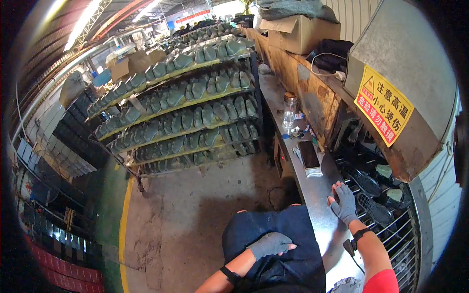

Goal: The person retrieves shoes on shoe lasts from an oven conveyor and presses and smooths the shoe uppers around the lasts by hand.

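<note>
My left hand (271,245), in a grey fingerless glove, rests on the dark apron (293,227) over my lap; its fingers are curled together and nothing shows in them. On the metal ledge (320,195) lies my right hand (343,202), gloved the same way, fingers apart and holding nothing. Just right of it, dark shoe soles (373,207) lie on a rack of metal bars (391,239). A phone (308,155) lies on a white pad farther up the ledge.
A multi-tier rack (185,110) full of grey shoe forms stands ahead. A bottle (289,110) stands on the ledge. A machine hood with a yellow warning sign (384,105) overhangs the bars at right. A cardboard box (298,36) sits above.
</note>
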Demonstrator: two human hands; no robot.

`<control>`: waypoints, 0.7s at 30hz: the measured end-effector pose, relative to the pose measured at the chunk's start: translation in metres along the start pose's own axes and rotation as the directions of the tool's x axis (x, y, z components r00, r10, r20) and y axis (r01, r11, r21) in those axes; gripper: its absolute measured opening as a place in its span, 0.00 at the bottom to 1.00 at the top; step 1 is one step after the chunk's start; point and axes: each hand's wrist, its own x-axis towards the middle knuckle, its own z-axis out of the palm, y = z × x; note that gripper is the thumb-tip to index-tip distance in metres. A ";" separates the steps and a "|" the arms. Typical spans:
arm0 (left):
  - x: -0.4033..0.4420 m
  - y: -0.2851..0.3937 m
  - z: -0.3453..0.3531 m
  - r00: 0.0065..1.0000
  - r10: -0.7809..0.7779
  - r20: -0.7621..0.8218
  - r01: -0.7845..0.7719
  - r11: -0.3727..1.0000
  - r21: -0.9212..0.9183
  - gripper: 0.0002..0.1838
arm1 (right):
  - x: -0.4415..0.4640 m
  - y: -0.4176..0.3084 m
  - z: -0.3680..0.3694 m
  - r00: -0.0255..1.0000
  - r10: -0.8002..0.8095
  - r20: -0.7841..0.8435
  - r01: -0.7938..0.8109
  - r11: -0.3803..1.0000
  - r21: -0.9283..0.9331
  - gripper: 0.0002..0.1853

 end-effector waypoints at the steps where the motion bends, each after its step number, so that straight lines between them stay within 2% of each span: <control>1: -0.001 0.000 0.001 1.000 -0.002 0.005 0.002 1.000 -0.004 0.30 | 0.000 -0.001 -0.001 1.000 -0.004 -0.004 0.004 1.000 -0.006 0.33; 4: -0.001 0.000 0.004 1.000 0.007 0.002 -0.007 0.999 -0.041 0.28 | 0.001 -0.006 -0.006 1.000 0.029 0.010 -0.029 0.999 0.036 0.32; 6: -0.001 -0.004 0.007 0.998 -0.053 -0.038 0.048 0.991 -0.124 0.27 | 0.003 -0.011 -0.014 1.000 0.023 0.007 -0.023 0.998 0.057 0.31; 9: 0.000 -0.001 0.004 0.994 -0.104 -0.033 0.101 0.992 -0.069 0.25 | -0.001 -0.008 -0.012 1.000 0.001 -0.026 0.000 0.998 0.061 0.32; 10: 0.000 -0.002 0.005 0.996 -0.090 0.003 0.090 0.993 -0.072 0.25 | 0.001 -0.006 -0.010 1.000 0.007 -0.012 -0.006 0.997 0.074 0.33; 12: 0.000 0.001 0.005 0.995 -0.089 -0.053 0.081 0.988 -0.133 0.24 | 0.003 -0.007 -0.007 0.999 0.039 -0.015 -0.038 0.998 0.045 0.34; 14: 0.000 0.006 0.003 0.995 -0.099 -0.031 0.093 0.986 -0.137 0.23 | -0.002 -0.002 -0.007 0.998 0.057 -0.019 -0.056 0.998 0.025 0.34; 16: 0.002 0.009 0.000 0.993 -0.119 -0.024 0.113 0.974 -0.195 0.20 | -0.007 0.004 -0.009 0.975 0.134 -0.179 -0.149 0.986 -0.071 0.37; 17: 0.001 0.010 0.000 0.993 -0.114 -0.018 0.108 0.974 -0.197 0.20 | -0.012 0.008 -0.016 0.974 0.138 -0.178 -0.153 0.985 -0.078 0.37; 19: -0.001 0.011 -0.001 0.979 -0.041 -0.200 -0.040 0.923 -0.383 0.18 | -0.029 0.025 -0.040 0.932 0.304 -0.197 -0.341 0.920 -0.194 0.39; 20: 0.000 0.011 -0.002 0.971 -0.048 -0.236 -0.053 0.913 -0.405 0.17 | -0.038 0.035 -0.055 0.884 0.455 -0.106 -0.467 0.868 -0.167 0.41; 21: 0.000 0.010 -0.003 0.967 -0.059 -0.249 -0.055 0.903 -0.427 0.16 | -0.038 0.036 -0.056 0.883 0.457 -0.111 -0.469 0.867 -0.169 0.41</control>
